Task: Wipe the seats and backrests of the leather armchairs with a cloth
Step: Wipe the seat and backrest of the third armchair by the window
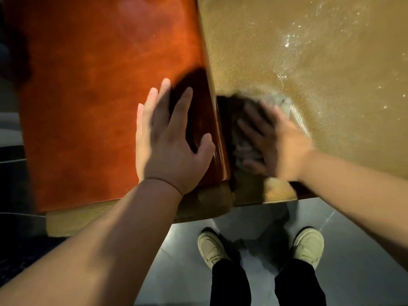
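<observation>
A leather armchair fills the upper view. Its smooth orange-brown panel (99,102) is on the left and its grainy tan seat (320,62) on the right. My left hand (167,138) lies flat on the orange panel, fingers straight and spread. My right hand (271,142), blurred by motion, presses a crumpled grey cloth (276,102) onto the tan leather close to the seam between the two surfaces. Most of the cloth is hidden under the hand. Wet shiny streaks (293,40) show on the tan leather farther back.
The chair's tan front edge (205,204) runs just above my two beige shoes (306,246) on a grey tiled floor (181,272). Dark floor lies at the left.
</observation>
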{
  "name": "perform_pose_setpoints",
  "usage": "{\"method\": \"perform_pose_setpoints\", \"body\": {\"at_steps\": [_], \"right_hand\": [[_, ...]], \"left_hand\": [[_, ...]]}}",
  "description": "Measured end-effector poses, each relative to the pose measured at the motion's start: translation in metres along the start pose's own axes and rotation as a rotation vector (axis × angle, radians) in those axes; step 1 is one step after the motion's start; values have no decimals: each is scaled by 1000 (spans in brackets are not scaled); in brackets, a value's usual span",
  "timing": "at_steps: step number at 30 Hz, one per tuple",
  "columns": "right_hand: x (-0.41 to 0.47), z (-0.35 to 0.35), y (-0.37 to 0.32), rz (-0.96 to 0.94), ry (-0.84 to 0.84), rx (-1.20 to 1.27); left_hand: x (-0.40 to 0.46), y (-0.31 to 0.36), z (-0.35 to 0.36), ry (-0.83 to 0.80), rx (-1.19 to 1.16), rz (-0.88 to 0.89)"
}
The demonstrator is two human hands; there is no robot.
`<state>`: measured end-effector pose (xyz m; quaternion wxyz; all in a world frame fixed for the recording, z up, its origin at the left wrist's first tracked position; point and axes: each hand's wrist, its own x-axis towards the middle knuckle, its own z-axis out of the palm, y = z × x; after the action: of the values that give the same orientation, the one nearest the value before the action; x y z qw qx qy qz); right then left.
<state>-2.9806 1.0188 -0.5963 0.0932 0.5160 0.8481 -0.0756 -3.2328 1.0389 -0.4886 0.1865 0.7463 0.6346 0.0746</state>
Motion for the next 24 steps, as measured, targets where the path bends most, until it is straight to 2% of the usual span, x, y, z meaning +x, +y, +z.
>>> {"method": "perform_pose_setpoints", "body": {"at_steps": [2,4,7,10,12,13,14,17,19,21,24], "right_hand": [[40,-16,10,303,-19,72],[52,-18,0,391,5,118],[5,6,-38,209,89,145],[-76,28,-51,-131,-50,91],[-99,28,-23,-246,-114,58],[-97,27,-7,-199,-76,55],[-89,26,9,-69,-33,66],[-40,5,46,536,17,167],[-20,-6,44,772,0,250],[-18,-4,15,706,8,246],[-46,16,-49,233,-59,118]], "left_hand": [[0,0,1,16,-53,5],[1,1,2,27,-107,19],[1,0,4,28,-110,27],[1,-1,4,22,-111,12],[0,-1,5,19,-121,6],[0,-1,6,20,-124,4],[0,-1,7,21,-133,5],[1,-8,10,27,-107,26],[3,-15,14,27,-65,47],[4,-18,17,17,-63,49],[4,-20,20,36,-81,60]]}}
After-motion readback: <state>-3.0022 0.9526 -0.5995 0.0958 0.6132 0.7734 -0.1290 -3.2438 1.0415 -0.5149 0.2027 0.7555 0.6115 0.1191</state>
